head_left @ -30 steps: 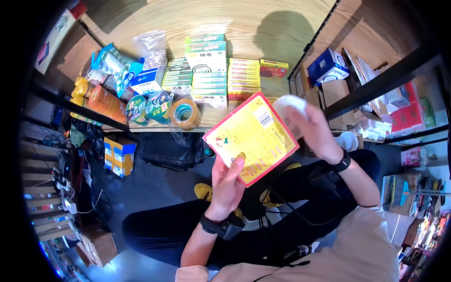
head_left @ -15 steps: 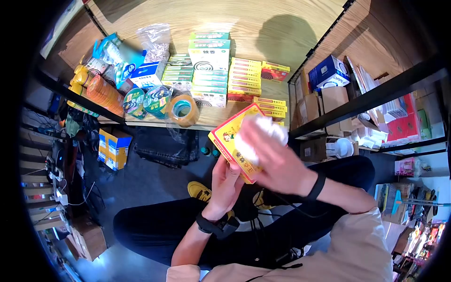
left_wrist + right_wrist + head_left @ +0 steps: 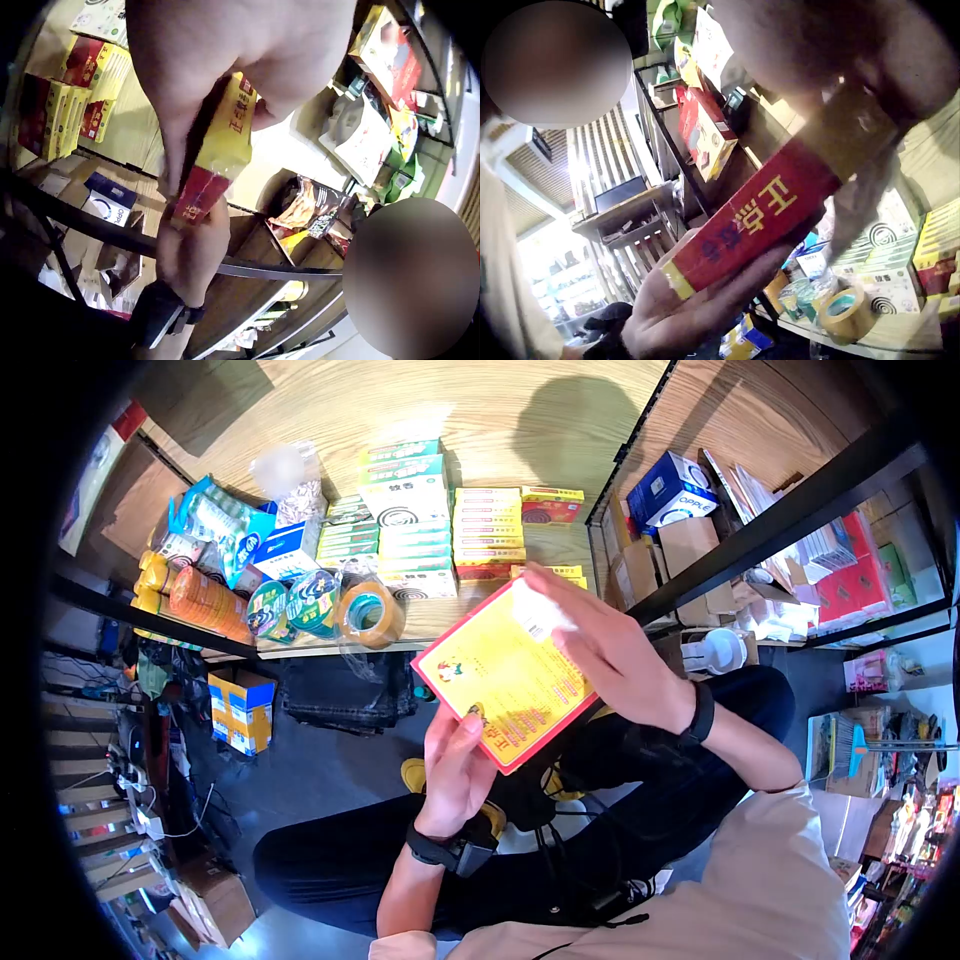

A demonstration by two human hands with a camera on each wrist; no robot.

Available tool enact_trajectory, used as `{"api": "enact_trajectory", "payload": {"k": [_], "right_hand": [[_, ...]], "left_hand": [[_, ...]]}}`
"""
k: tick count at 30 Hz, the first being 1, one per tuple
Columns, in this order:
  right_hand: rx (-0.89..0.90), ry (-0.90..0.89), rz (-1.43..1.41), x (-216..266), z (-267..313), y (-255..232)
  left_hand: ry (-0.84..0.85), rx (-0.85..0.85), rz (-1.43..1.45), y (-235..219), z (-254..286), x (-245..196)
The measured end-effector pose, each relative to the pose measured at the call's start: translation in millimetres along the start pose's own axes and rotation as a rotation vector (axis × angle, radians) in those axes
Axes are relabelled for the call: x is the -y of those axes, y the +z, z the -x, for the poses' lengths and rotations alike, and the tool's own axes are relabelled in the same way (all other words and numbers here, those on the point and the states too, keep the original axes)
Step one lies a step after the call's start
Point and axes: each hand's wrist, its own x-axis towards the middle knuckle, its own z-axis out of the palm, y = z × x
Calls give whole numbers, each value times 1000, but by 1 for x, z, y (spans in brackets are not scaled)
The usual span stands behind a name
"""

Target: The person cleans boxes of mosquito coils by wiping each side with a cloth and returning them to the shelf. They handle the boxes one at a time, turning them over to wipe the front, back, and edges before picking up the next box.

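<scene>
Pinches the near corner of a flat yellow-and-red box (image 3: 500, 672) in the left hand (image 3: 457, 778), thumb on the broad face and fingers behind. Curls the right hand (image 3: 628, 660) round the opposite edge, fingers set apart. Shows a white patch near the right fingers; cannot tell if print or cloth. Holds the box above the legs (image 3: 345, 860), just before the shelf (image 3: 440, 618). Turns its face up toward the head view, set cornerwise; looks near square, with no clear long axis there. Runs its narrow side lengthwise between both hands in the wrist views.
</scene>
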Motion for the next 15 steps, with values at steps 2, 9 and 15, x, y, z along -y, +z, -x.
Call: {"api": "enact_trajectory", "payload": {"k": [2,9,15], "right_hand": [[0,142,-140,12,5,2],[28,121,-252,24,27,23],[20,63,-265,14,18,15]], "left_hand": [[70,-33,-22,-4,-3,-1],[166,-321,-71,-16,-13,-19],[44,-160,-84,-13,-5,-15]]}}
